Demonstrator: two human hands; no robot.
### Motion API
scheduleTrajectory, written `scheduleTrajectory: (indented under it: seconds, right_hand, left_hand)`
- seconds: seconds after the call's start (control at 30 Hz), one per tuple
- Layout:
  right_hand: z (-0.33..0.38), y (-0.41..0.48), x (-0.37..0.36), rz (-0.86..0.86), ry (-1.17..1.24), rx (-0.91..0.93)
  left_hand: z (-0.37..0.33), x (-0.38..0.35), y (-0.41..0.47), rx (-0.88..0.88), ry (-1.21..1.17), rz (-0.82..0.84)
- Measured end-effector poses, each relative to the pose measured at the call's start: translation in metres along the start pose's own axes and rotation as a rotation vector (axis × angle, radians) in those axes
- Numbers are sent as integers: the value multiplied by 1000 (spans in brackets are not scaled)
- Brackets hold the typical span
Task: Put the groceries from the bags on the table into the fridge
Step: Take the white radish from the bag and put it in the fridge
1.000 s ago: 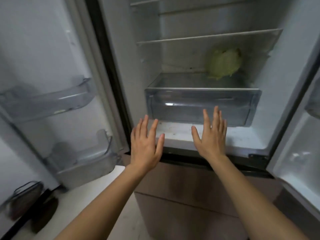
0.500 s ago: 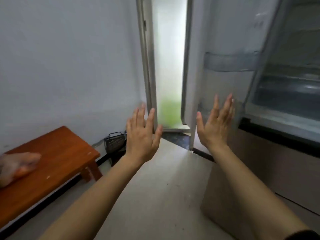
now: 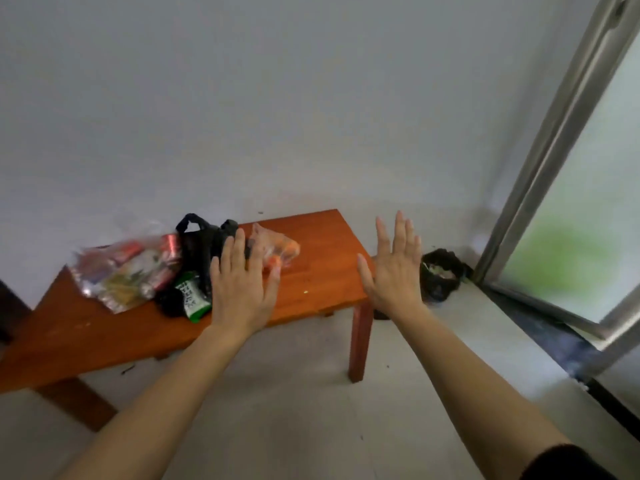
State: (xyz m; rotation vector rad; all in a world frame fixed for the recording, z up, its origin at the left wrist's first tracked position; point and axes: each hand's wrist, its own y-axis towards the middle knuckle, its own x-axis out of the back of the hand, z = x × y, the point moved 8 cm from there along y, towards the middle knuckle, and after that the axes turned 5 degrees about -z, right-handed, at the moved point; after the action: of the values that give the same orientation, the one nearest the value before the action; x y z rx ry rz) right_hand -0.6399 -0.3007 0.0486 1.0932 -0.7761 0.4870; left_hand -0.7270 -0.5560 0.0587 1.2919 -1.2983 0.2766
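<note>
Grocery bags [image 3: 145, 268] on wooden table [image 3: 322, 265]

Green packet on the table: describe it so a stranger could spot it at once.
Start at the wooden table against the white wall. In front of the black bag on it lies the green packet. It alone is green with white print; the clear bag beside it shows red and yellow.
</note>
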Motion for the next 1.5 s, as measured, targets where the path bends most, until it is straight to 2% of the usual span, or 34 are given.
scheduleTrajectory:
  seconds: [0.23,0.37,0.57,0.7,0.9,1.03,1.17,1.37,1.43,1.5]
  right_hand:
    - [82,98,-127,128,150,125]
    - [121,152,-186,199,203,184]
    - [185,177,-272,410,292,241]
    - [230,189,-321,524,282,288]
    - [295,201,-383,618,275,208]
    - [345,186,-426,753,433,55]
    - [378,145,-473,901,521,-24]
    - [392,88,-526,1135,506,-38]
    - [379,84,-535,1109,425,-18]
    - [351,90,-540,1038,341,-78]
  left_hand:
    - [130,-43,62,254,156,73]
    - [190,-65,92,320,218,152]
    - [279,-95,96,420,281,266]
    - [335,-121,108,475,238,352]
    - [405,-174,132,417,105,519]
    - [445,-212,134,352,33,671]
    - [466,-251,126,316,-5,788]
    - [475,-311,90,270,-74,1014]
    - [475,-321,83,275,-60,1051]
    - [472,-324,89,259,-2,1009]
